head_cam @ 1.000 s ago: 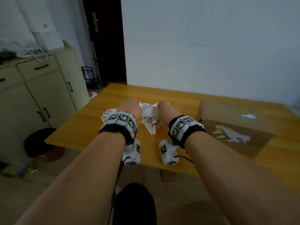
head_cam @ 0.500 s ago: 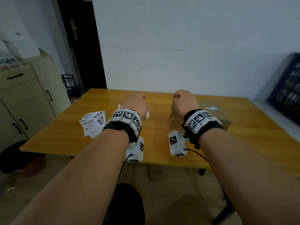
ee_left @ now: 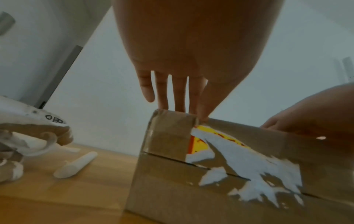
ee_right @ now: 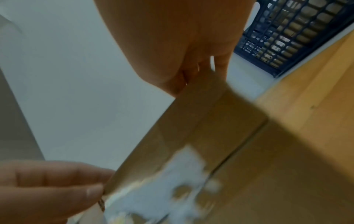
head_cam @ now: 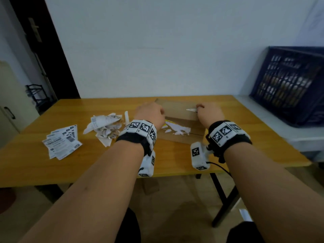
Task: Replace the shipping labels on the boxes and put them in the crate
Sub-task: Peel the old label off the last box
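Note:
A brown cardboard box lies on the wooden table. Torn white and yellow label residue covers its near side. My left hand grips the box's top left corner, fingers over the top and thumb on the near edge. At the top right, my right hand pinches a small white label scrap stuck there. Fresh labels lie fanned at the left. The navy crate stands to the right.
A heap of crumpled torn label paper and a rolled scrap lie just left of the box. The crate rests on a grey surface beside the table. A cabinet and a dark doorway stand at the left.
Both hands let go of the crumpled paper and moved right onto the box. The head view swung right, bringing the crate into sight.

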`<state>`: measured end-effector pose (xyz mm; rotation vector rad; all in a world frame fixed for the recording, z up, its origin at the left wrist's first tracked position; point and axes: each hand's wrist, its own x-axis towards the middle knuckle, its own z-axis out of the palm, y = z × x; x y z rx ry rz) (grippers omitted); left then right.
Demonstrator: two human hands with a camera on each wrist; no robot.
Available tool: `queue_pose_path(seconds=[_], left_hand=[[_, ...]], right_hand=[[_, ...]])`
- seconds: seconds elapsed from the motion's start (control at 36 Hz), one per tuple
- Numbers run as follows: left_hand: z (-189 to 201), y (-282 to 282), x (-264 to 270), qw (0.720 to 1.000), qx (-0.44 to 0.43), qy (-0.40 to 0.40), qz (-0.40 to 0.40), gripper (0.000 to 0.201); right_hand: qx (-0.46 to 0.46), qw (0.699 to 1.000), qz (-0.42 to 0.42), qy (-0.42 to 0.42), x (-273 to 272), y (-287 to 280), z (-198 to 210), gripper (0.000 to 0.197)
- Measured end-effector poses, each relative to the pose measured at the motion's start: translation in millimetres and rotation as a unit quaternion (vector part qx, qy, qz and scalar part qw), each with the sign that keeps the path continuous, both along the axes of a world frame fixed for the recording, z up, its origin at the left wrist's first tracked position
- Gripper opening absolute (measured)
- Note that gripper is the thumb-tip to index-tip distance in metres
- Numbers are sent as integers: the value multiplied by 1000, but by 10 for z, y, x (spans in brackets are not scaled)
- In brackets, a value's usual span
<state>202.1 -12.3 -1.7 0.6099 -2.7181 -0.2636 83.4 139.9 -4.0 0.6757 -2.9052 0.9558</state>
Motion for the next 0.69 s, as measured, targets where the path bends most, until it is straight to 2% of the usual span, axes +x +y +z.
queue_pose_path(seconds=[0.06, 0.17, 0.33, 0.42, 0.5, 0.58, 0.69], left_hand=[[8, -34, -28, 999, -21, -8, 26, 29], [7, -62, -121, 999, 17, 9, 35, 31], [-44, 28, -280, 998, 49, 26, 13, 18], [-87, 59, -332, 996, 85, 7, -4, 20], [-141, 58, -345, 994, 106, 26, -19, 28], [-179, 33, -339, 994, 97, 35, -30, 16], [-164, 26, -327, 995, 89, 24, -32, 30]], right_hand=[[-35, 999, 1, 0, -8, 26, -15, 42], [-70, 997, 28, 31, 6, 49, -74, 35], [-91, 993, 58, 44, 22, 63, -103, 18], [-81, 993, 75, 49, 46, 50, -98, 14], [-66, 993, 85, 56, 62, 31, -75, 14], [-57, 992, 99, 44, 48, 7, -38, 15], [-45, 992, 112, 35, 32, -51, -5, 17]])
